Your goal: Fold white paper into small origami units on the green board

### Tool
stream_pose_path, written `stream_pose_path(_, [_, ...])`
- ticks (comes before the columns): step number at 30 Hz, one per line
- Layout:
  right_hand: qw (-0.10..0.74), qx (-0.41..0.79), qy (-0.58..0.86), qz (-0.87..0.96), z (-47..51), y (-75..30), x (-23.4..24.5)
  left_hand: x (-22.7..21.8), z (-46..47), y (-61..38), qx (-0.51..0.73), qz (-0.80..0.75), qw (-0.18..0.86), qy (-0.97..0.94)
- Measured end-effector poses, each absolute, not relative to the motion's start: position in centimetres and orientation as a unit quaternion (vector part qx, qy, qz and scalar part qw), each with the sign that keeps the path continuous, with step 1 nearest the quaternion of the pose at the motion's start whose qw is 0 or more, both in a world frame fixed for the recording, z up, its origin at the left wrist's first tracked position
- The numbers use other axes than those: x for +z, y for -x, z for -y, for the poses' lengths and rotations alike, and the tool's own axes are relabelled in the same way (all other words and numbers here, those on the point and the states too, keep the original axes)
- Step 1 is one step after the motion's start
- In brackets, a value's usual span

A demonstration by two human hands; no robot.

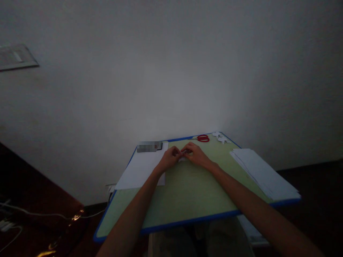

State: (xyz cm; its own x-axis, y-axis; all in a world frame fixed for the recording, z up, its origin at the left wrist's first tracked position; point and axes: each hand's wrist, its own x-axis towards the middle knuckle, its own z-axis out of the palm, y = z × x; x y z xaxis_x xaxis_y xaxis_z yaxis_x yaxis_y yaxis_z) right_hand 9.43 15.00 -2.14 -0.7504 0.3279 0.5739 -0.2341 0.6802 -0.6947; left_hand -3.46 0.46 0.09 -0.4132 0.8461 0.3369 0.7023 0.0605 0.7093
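Observation:
Over the middle of the green table, my left hand [171, 156] and my right hand [195, 153] meet at the fingertips. Both are closed in a pinch on a small piece of white paper [182, 159], which is mostly covered by the fingers. Its exact shape is too small to make out. Beneath and left of my left wrist lies a large white sheet of paper [142, 171]. Beyond my right hand, near the back edge, rests a pair of scissors with red handles [203, 138].
The table [193, 196] has a blue rim and stands against a grey wall. A stack of white paper [264, 173] lies along its right side. Paper scraps [221, 137] sit at the back right corner. A partly blurred dark-edged object [148, 146] is at the back left. White cables [48, 214] hang at left.

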Motion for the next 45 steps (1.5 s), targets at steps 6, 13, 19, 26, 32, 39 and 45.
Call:
stream_pose_path(6, [0.393,0.516,0.137,0.748,-15.5,-9.3,-1.6,-0.3,-0.2,2.4,0.466,-0.685,-0.069,-0.556])
stream_pose_path(13, [0.328,0.614,0.140,0.704,-14.6,-9.7,-0.3,-0.3,0.1,2.1,0.415,-0.639,-0.184,-0.621])
stream_pose_path(19, [0.298,0.621,0.171,0.704,-13.9,-10.5,0.7,-0.3,0.1,2.1,0.398,-0.624,-0.229,-0.632])
stream_pose_path(26, [0.290,0.635,0.196,0.689,-13.6,-10.7,1.3,0.1,0.2,1.6,0.383,-0.614,-0.269,-0.636])
stream_pose_path(32, [0.277,0.662,0.200,0.667,-13.6,-11.0,1.8,0.3,0.3,1.4,0.376,-0.616,-0.273,-0.636])
stream_pose_path(39, [0.272,0.644,0.201,0.686,-13.7,-11.2,1.8,0.2,0.3,1.4,0.373,-0.626,-0.274,-0.628])
stream_pose_path(45, [0.290,0.607,0.170,0.720,-14.2,-10.9,1.3,0.4,0.4,1.2,0.371,-0.633,-0.265,-0.625])
